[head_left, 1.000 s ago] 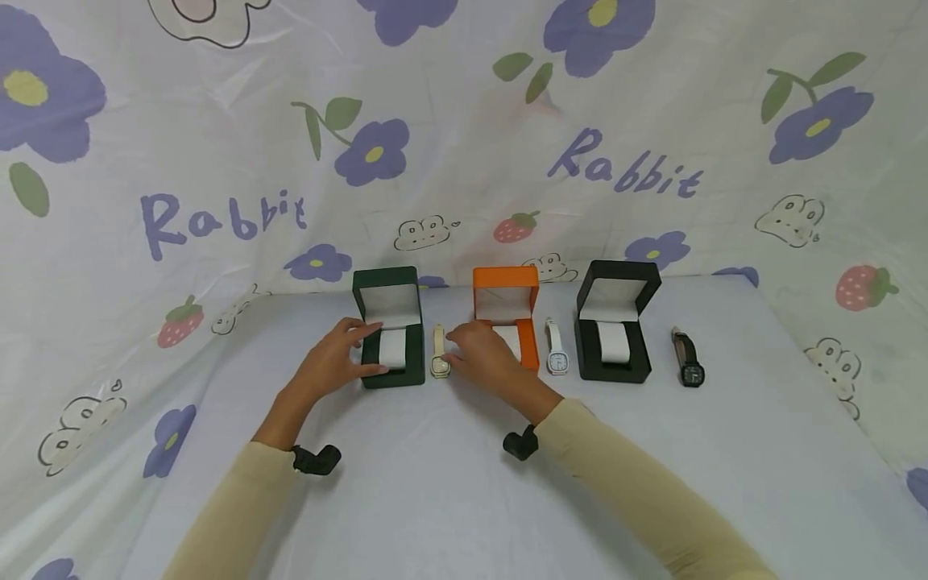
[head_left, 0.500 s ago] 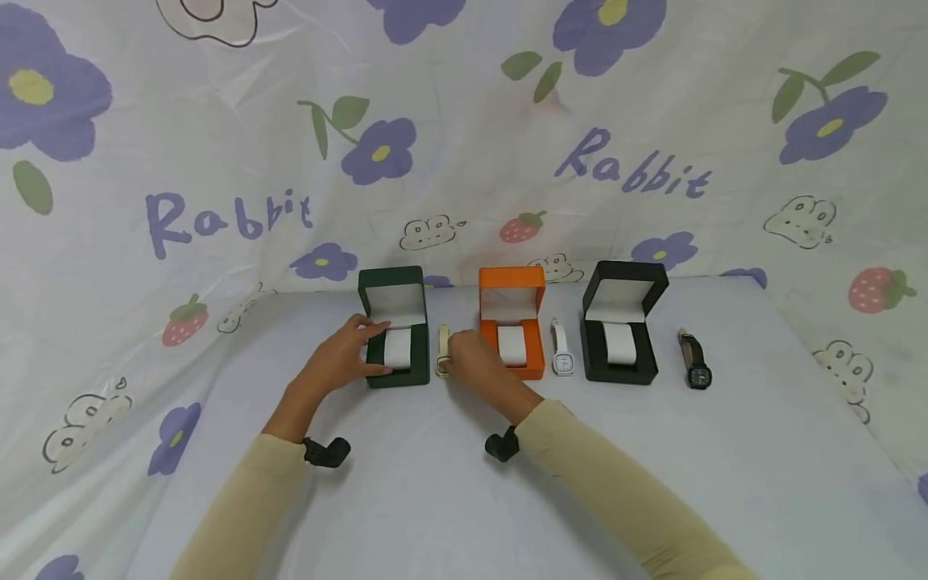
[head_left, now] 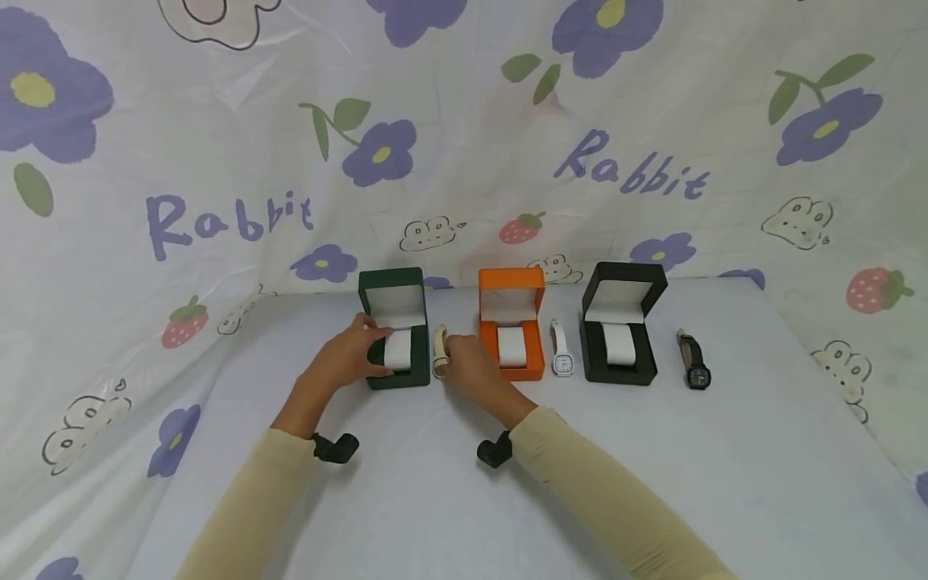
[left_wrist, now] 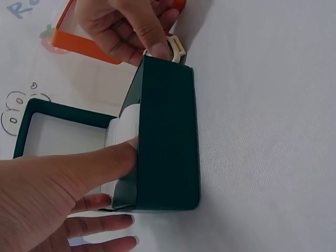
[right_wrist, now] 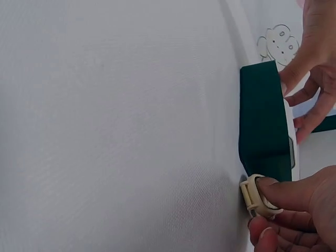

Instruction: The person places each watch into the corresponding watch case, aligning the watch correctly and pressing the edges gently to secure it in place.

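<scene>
At the left of the table an open green watch box (head_left: 420, 354) holds a white cushion (head_left: 398, 351). My left hand (head_left: 335, 358) reaches in from the left, pinching the cushion between the thumb at its near end and a finger at its far end. Just right of that box, my right hand (head_left: 474, 366) pinches a cream watch (head_left: 438, 346) by its case; the left wrist view shows the thumb over the dial. In the right wrist view the watch case (right_wrist: 254, 195) is tipped on edge beside the box corner, its face partly hidden by the thumb.
Behind my right hand stands an open orange watch box (head_left: 535, 354) with a white cushion. Farther right are a white watch (head_left: 561, 362), an open black watch box (head_left: 645, 358) and a black watch (head_left: 696, 370). A printed cloth (head_left: 464, 161) hangs behind the table.
My right hand has closed its fingers on the cream watch and turned it from lying flat to tipped, slightly raised. The left hand has stayed at the green box's cushion.
</scene>
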### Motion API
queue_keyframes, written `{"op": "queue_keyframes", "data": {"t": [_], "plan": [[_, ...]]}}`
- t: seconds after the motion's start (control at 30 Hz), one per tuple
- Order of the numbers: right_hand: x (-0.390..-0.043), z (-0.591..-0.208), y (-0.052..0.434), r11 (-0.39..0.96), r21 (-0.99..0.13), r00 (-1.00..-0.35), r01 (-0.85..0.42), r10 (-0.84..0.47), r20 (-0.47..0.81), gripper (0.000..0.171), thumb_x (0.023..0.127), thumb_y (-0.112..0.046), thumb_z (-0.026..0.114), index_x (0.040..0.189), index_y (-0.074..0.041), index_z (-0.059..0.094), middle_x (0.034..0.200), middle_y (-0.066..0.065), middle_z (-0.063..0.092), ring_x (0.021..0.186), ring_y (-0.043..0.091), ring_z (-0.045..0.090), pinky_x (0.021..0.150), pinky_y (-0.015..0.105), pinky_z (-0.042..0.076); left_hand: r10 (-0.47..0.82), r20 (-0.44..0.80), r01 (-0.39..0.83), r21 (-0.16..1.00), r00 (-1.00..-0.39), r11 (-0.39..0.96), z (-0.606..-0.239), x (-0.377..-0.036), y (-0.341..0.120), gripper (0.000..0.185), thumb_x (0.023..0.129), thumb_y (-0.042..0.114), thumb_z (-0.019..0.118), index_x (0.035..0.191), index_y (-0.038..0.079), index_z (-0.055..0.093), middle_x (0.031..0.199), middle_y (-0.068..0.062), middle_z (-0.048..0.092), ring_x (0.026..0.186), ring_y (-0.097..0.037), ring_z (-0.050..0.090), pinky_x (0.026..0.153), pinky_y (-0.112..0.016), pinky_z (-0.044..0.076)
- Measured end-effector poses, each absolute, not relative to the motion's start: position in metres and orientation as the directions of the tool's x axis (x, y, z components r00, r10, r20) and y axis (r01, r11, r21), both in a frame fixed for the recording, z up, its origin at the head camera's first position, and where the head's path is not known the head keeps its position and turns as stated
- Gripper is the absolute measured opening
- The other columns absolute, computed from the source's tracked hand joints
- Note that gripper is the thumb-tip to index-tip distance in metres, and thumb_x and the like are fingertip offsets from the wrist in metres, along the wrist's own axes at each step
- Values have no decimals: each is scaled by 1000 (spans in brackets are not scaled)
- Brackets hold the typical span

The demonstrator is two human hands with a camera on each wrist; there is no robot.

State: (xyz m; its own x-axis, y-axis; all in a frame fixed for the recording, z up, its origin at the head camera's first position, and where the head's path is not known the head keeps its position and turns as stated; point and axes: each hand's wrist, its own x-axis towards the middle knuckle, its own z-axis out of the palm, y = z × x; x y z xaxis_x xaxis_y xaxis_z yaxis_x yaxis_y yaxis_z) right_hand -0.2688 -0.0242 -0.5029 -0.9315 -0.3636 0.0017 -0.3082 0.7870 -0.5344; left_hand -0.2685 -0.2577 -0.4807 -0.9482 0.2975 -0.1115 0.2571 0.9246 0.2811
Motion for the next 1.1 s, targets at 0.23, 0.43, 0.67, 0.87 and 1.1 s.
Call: {"op": "queue_keyframes", "data": {"t": [0.23, 0.43, 0.67, 0.87, 1.1], "plan": [[-268, -504, -23, 748, -601, -938, -282, -346, 10, 20, 86, -13, 82, 97, 0, 71, 77, 3, 65, 68, 17, 56, 55, 26, 46, 272, -131, 239, 219, -953, 946, -476, -269, -247, 81, 78, 31, 90, 146, 6, 55, 136, -25, 47, 108, -33, 62, 92, -49, 57], [-266, -503, -23, 731, -624, -941, -278, -339, 23, 19, 86, -13, 83, 96, -2, 71, 74, 2, 61, 67, 18, 54, 54, 27, 43, 271, -128, 248, 173, -954, 953, -474, -271, -241, 80, 77, 30, 91, 144, 5, 56, 132, -26, 47, 111, -35, 61, 92, -49, 56], [-263, -502, -22, 706, -645, -940, -292, -336, 57, 17, 85, -11, 84, 94, -3, 71, 79, 3, 65, 71, 17, 57, 58, 28, 47, 260, -106, 242, 155, -960, 958, -475, -271, -241, 78, 75, 30, 92, 141, 5, 58, 133, -26, 48, 107, -34, 62, 90, -50, 57], [-261, -500, -20, 669, -684, -939, -290, -337, 69, 15, 88, -11, 79, 99, -2, 73, 84, 4, 70, 73, 15, 62, 60, 26, 51, 285, -46, 277, 136, -957, 951, -478, -269, -247, 76, 74, 34, 93, 137, 6, 61, 129, -22, 52, 104, -31, 64, 86, -50, 59], [-263, -505, -17, 624, -721, -935, -300, -343, 92, 14, 89, -11, 78, 99, -3, 72, 79, 1, 66, 68, 13, 57, 56, 23, 47, 295, -23, 290, 121, -955, 949, -481, -269, -249, 80, 73, 41, 92, 139, 9, 61, 133, -16, 55, 113, -30, 62, 90, -51, 58]]}}
